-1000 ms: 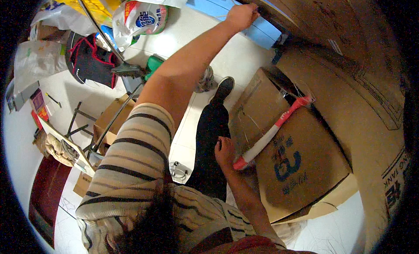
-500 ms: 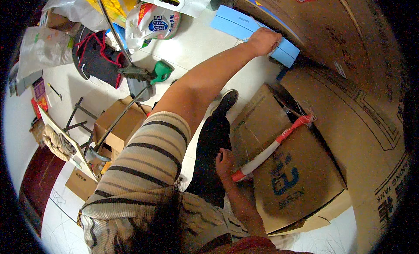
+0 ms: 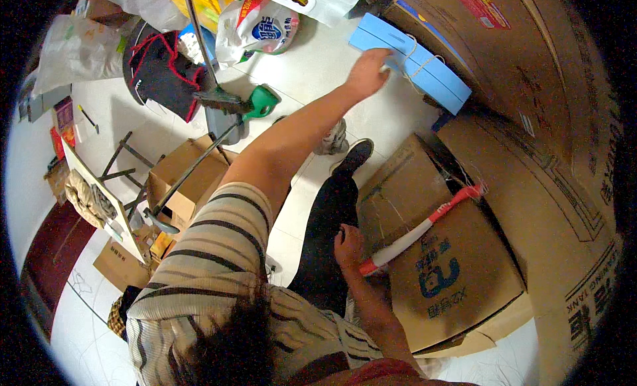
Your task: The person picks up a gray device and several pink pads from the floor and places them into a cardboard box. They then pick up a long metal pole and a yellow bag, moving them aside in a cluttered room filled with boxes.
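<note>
A flat blue box (image 3: 411, 61), tied with string, is seen at one o'clock, leaning against large cardboard cartons (image 3: 531, 87); the left hand (image 3: 366, 73) is laid on it, fingers apparently spread. At five o'clock, a red-and-white tool (image 3: 418, 230) is gripped closed by the right hand (image 3: 348, 246) upon a shut cardboard box (image 3: 444, 266); its contents are hidden.

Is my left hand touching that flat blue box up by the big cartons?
Touching. The head view shows the left hand with its fingers laid on the top face of the blue box, no gap between them, beside its white string.
</note>
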{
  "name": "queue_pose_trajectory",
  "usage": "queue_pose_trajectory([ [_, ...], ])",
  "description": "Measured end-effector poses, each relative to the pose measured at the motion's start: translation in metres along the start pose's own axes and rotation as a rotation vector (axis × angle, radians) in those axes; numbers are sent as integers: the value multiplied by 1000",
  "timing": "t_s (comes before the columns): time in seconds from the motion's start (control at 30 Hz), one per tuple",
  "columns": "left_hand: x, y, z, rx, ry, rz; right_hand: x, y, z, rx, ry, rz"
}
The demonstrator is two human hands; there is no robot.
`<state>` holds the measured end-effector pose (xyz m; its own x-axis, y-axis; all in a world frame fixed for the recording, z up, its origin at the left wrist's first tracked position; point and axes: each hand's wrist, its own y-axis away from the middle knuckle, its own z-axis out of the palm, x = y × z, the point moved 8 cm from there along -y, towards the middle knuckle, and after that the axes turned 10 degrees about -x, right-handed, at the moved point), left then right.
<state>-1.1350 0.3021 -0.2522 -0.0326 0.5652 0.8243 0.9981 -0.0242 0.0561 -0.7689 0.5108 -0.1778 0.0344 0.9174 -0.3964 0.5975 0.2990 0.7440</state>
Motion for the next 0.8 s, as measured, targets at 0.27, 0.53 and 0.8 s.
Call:
queue_pose_trajectory([
  [0.27,-180,78,-91,229,719,-645,-1,-5,-2,-40,25,33],
  [0.53,-167,-3,-123,253,1249,-527,-4,-9,-3,-71,106,-10],
  [0.8,-171,-5,-126,298,1184,-555,-9,-12,-4,-73,55,6],
])
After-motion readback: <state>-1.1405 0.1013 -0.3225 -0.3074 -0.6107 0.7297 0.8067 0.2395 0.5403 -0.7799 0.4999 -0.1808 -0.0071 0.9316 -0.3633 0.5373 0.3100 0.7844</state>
